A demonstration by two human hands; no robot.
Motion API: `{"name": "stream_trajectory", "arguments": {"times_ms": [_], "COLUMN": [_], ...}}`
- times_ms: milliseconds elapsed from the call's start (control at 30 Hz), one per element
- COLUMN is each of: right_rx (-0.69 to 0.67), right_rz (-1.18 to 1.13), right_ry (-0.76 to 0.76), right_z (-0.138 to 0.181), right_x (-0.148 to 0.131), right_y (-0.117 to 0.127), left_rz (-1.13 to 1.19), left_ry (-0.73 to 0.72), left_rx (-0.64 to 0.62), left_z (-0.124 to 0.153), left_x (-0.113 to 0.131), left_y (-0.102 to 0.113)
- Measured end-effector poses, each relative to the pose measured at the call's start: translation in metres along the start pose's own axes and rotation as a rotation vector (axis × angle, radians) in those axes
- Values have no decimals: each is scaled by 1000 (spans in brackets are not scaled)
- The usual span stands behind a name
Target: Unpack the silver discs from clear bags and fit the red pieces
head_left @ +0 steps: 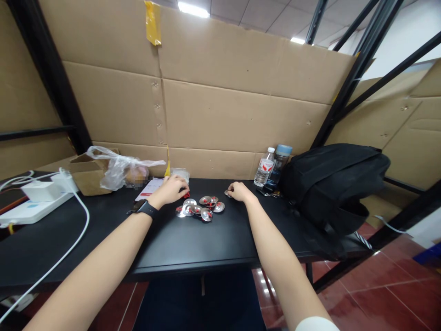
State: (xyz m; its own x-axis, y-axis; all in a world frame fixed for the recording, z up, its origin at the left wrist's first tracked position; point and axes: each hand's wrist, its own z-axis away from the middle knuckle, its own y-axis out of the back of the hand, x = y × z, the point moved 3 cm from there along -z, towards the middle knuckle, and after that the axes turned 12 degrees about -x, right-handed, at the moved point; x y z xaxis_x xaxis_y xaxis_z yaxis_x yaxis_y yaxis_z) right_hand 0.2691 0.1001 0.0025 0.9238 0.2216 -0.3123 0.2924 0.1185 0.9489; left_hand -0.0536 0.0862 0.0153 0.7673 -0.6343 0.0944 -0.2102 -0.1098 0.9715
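Observation:
A loose pile of small silvery finger cymbals point(206, 214) with red straps lies on the black table, some overlapping. Just behind its left side, my left hand point(172, 189) has its fingers curled and closed at a small red thing point(186, 195), whose kind is too small to tell. To the right of the pile, my right hand point(239, 191) pinches a finger cymbal point(227, 193) by its edge, low at the tabletop. Part of that cymbal is hidden by the fingers. A dark watch sits on my left wrist.
Behind my left hand lie a white-and-red card point(150, 188) and a clear plastic packet point(182, 174). Further left stand a cardboard box point(86, 177), a plastic bag point(119, 170) and a white power strip point(37, 207) with cables. On the right are a water bottle point(264, 168), a blue-lidded bottle point(279, 165) and a black backpack point(334, 184).

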Motion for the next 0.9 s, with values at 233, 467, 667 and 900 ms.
{"name": "stream_trajectory", "arguments": {"times_ms": [233, 467, 667, 900], "right_rx": [-24, 4, 93, 95], "right_rz": [28, 36, 11, -217], "right_ry": [-71, -71, 82, 389], "right_z": [2, 9, 8, 10], "right_x": [4, 0, -19, -53], "right_y": [4, 13, 12, 1], "left_rz": [106, -6, -55, 9], "left_ry": [-181, -180, -89, -64], "left_rx": [-52, -113, -82, -59], "left_z": [-7, -17, -23, -24], "left_x": [43, 72, 70, 64], "left_y": [-9, -22, -21, -24]}}
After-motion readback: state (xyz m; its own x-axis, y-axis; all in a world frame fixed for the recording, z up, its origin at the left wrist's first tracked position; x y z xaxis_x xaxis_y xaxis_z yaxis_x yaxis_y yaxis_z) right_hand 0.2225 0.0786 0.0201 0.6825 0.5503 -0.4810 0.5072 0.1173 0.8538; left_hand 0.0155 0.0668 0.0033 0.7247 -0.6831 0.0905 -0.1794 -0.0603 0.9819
